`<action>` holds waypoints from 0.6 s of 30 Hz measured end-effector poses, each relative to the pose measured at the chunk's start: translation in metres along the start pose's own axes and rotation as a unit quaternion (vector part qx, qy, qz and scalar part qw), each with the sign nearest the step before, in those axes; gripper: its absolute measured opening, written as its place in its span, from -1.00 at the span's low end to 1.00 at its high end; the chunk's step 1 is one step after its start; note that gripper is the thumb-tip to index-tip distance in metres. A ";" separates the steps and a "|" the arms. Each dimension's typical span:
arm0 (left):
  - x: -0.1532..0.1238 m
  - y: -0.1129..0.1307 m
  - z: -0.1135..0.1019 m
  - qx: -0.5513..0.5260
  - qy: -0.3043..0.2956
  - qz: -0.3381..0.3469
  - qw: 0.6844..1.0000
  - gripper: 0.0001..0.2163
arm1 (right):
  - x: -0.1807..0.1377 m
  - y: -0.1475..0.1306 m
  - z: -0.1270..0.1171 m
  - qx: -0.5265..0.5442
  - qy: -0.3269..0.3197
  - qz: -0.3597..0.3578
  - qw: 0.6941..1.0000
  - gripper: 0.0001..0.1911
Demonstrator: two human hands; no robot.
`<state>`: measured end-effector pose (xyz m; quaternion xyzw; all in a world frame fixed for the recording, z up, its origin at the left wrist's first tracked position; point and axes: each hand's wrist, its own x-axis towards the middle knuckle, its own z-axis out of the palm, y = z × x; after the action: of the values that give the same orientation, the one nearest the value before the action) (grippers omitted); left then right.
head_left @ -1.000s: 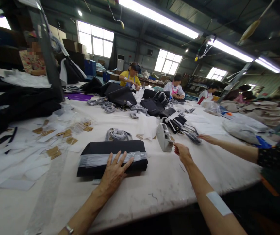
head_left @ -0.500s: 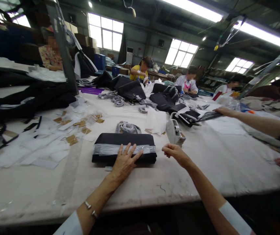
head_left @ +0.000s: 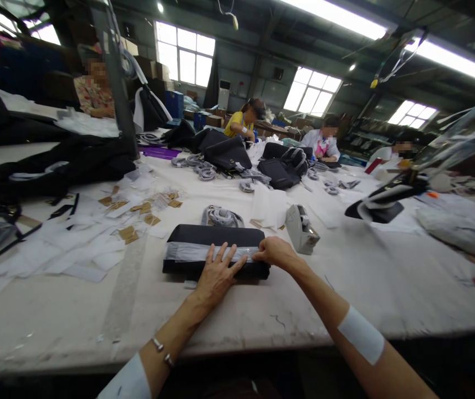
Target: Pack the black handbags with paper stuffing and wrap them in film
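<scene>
A folded black bag [head_left: 216,235] lies flat on the white-covered table in front of me. Around its middle runs a pale translucent wrap [head_left: 187,253]. My left hand [head_left: 217,271] rests on the wrap with its fingers spread. At the bag's right end, my right hand [head_left: 276,254] has its fingers pinched together on the end of the wrap; what is between the fingertips is too small to make out. A coiled grey strap [head_left: 223,216] sits just behind the bag. To the right of my right hand stands a grey tape dispenser [head_left: 301,229].
White sheets [head_left: 75,252] and brown tags [head_left: 128,234] are scattered at left. Black bags [head_left: 226,149] and grey straps lie farther back. A co-worker at right handles a blurred black bag [head_left: 376,205]. A metal post [head_left: 118,83] rises at left.
My right hand has moved left from beside the dispenser onto the bag's right end. My left hand stays on the wrap. At right, a black bag has been lifted and pulled rightward.
</scene>
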<state>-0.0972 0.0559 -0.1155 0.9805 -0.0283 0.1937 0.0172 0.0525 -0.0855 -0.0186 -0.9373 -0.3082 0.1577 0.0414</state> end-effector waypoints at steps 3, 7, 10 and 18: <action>0.000 0.000 0.001 -0.004 0.003 -0.004 1.000 -0.37 | 0.002 -0.002 -0.003 -0.038 0.007 0.014 0.999 -0.67; -0.001 0.000 0.003 -0.009 0.009 -0.002 1.000 -0.35 | 0.006 0.016 0.002 -0.056 0.023 0.035 0.998 -0.49; -0.001 0.000 0.003 -0.012 0.008 -0.001 1.000 -0.34 | 0.011 0.039 0.014 0.093 -0.009 0.047 0.995 -0.46; -0.001 -0.001 0.000 -0.018 0.001 -0.001 1.000 -0.31 | 0.019 0.065 0.047 0.353 -0.061 0.044 0.932 -0.47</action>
<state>-0.0978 0.0565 -0.1161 0.9799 -0.0305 0.1943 0.0346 0.0886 -0.1270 -0.0798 -0.8632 -0.1928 0.3154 0.3439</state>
